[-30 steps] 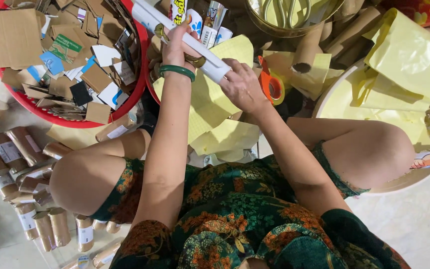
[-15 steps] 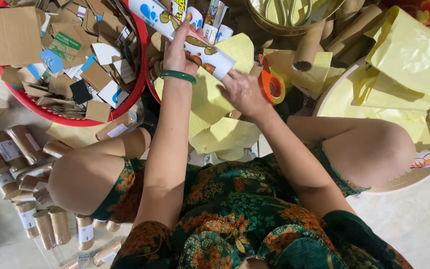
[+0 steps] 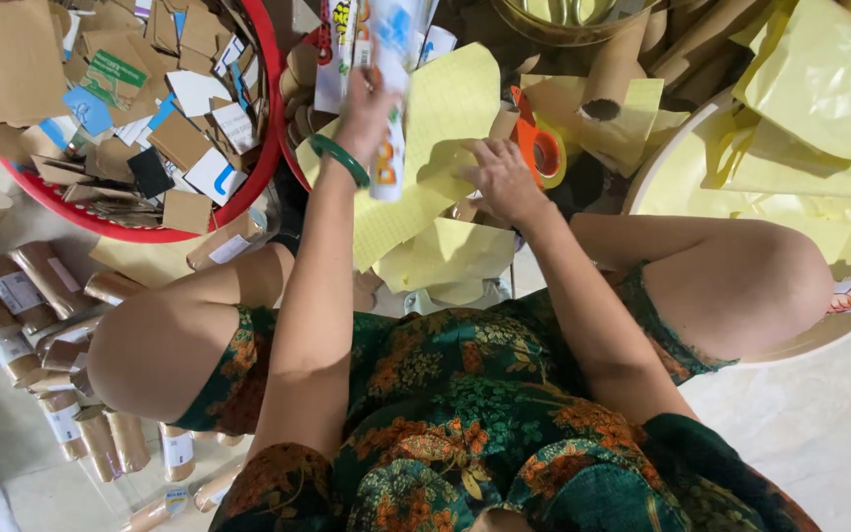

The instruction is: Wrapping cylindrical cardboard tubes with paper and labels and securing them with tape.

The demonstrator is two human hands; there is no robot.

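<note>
My left hand point(image 3: 364, 110), with a green bangle on the wrist, grips a white printed paper-wrapped roll point(image 3: 389, 118) that stands nearly upright over a pile of yellow lined paper sheets point(image 3: 445, 148). My right hand point(image 3: 504, 177) rests with fingers spread on the yellow sheets, just left of orange-handled scissors point(image 3: 536, 143). It holds nothing that I can see. My bare knees stick out on both sides below the pile.
A red basin point(image 3: 258, 167) at upper left holds several cardboard scraps. Several cardboard tubes point(image 3: 22, 305) lie on the floor at left. A white tub point(image 3: 662, 167) with crumpled yellow paper sits at right. More tubes and a round basket point(image 3: 583, 15) lie behind.
The roll has swung from lying across both hands to nearly upright in my left hand. My right hand has let go of it and dropped onto the yellow sheets.
</note>
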